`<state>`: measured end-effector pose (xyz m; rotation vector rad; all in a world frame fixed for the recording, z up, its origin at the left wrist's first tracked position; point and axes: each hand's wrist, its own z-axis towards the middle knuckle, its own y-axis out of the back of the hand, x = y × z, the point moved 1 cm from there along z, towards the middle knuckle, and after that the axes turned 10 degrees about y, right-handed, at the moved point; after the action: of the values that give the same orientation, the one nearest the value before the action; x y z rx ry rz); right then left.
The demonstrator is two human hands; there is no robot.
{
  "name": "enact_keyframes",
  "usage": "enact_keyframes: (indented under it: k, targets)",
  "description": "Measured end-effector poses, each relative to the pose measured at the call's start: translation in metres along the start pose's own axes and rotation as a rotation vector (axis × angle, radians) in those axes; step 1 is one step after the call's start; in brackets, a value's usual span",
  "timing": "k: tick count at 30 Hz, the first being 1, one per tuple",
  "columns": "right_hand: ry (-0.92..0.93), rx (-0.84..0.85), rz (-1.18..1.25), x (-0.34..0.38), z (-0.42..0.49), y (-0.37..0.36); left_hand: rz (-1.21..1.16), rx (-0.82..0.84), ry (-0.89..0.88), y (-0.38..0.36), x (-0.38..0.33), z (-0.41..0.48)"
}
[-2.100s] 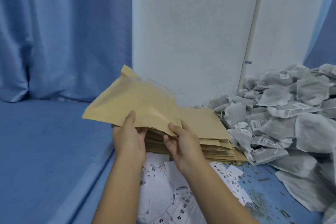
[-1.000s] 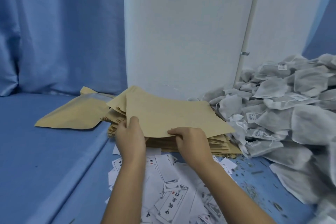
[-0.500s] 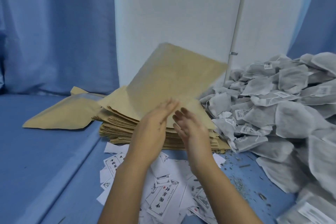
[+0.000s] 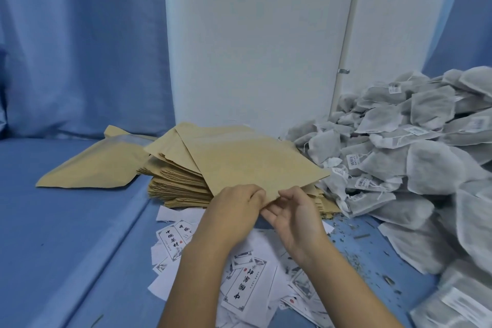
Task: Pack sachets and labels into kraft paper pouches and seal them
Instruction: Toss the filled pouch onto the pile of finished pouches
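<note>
A kraft paper pouch (image 4: 250, 160) lies tilted over the stack of pouches (image 4: 178, 184), its near edge held by both hands. My left hand (image 4: 234, 208) grips that edge with curled fingers. My right hand (image 4: 295, 210) pinches the same edge, thumb on top and fingers underneath. White printed labels (image 4: 245, 282) are scattered on the blue surface under my forearms. A big heap of grey sachets (image 4: 415, 168) with small tags fills the right side.
Another kraft pouch (image 4: 95, 165) lies flat on the raised blue ledge at the left. A white panel (image 4: 253, 42) stands right behind the stack. Blue curtains hang at the back. Herb crumbs (image 4: 354, 239) litter the surface by the sachets.
A filled pouch went onto the left ledge. A fresh pouch was taken off the stack, swung upright, and has come back down to lie low, both hands now at its near edge.
</note>
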<state>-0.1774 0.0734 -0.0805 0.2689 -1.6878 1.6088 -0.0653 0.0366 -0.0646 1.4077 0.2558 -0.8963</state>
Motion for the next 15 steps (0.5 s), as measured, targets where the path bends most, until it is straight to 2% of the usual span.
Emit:
enact_keyframes:
  k: [6, 15]
  targets:
    - [0.013, -0.004, 0.010, 0.0051, 0.0003, 0.0024, 0.017, -0.057, -0.051, -0.0048, -0.0031, -0.0008]
    - [0.010, 0.018, -0.057, 0.0033, -0.0002, 0.0049, 0.054, -0.037, -0.057, -0.0078, -0.0038, -0.0015]
